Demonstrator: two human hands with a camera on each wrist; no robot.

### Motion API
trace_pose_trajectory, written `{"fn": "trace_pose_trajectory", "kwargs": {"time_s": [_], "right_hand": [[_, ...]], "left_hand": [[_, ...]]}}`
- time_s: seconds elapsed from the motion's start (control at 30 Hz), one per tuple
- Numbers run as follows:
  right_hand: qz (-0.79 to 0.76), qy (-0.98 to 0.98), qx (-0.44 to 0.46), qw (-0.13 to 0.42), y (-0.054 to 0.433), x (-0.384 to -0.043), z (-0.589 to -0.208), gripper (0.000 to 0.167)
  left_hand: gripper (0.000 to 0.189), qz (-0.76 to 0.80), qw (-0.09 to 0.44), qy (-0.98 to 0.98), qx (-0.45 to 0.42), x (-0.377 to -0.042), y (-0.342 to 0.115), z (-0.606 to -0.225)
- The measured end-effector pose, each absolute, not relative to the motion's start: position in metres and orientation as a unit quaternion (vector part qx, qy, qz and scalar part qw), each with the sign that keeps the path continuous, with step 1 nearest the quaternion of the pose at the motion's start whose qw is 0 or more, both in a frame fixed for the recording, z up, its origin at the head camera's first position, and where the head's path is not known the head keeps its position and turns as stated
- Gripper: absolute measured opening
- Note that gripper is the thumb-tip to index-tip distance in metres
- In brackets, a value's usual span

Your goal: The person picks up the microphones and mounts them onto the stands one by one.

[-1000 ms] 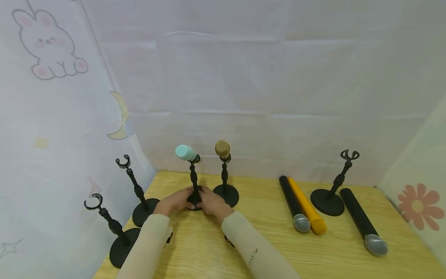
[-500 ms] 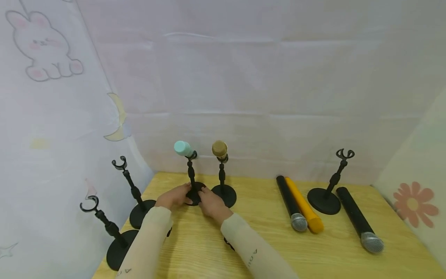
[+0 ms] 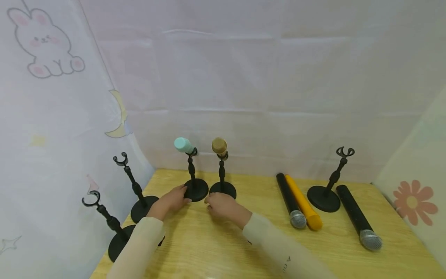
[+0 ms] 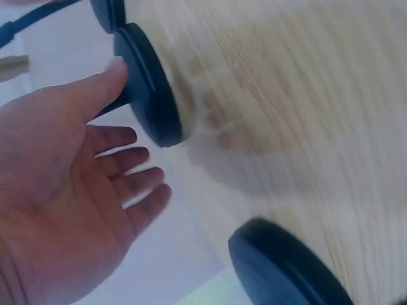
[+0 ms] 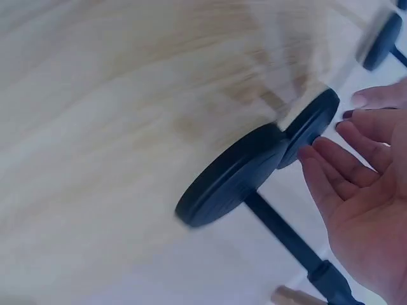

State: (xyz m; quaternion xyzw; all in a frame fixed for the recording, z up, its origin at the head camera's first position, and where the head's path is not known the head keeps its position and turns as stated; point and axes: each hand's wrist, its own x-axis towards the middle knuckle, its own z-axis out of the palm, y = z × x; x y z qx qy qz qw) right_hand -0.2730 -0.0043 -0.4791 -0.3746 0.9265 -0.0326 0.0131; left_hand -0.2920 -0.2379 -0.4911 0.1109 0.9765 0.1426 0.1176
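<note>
A mint-green microphone (image 3: 182, 145) sits tilted in the clip of a black stand, whose round base (image 3: 198, 190) lies on the table. My left hand (image 3: 170, 202) is at that base's left edge; in the left wrist view the thumb lies against the base (image 4: 149, 86) and the other fingers extend loosely. Right of it, a gold microphone (image 3: 219, 145) rests in a second stand with its own round base (image 3: 228, 189). My right hand (image 3: 225, 206) hovers in front of this base, overlapping its near edge, fingers loosely bent around nothing in the right wrist view.
Two stands without microphones, a farther one (image 3: 139, 205) and a nearer one (image 3: 118, 241), line the table's left side. At right lie a black microphone (image 3: 290, 201), an orange one (image 3: 304, 203), another bare stand (image 3: 324, 198) and a second black microphone (image 3: 359, 217).
Both hands held the mint microphone's stand base and nudged it slightly back. Since then the right hand has left the base and moved right; the left has shifted slightly left.
</note>
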Motion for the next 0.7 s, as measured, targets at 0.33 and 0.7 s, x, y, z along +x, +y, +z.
{"fn": "trace_pose_trajectory", "kwargs": {"time_s": [0.33,0.7], "right_hand": [[-0.023,0.908,-0.417,-0.02,0.091,-0.262,-0.476,0.02],[-0.038,0.92,-0.39,-0.001,0.18,-0.256,-0.469,0.055]], "left_hand": [[0.058,0.072,0.058,0.995,0.047,-0.241,-0.256,-0.472],[0.049,0.037,0.021,0.999,-0.002,-0.216,-0.271,-0.477]]}}
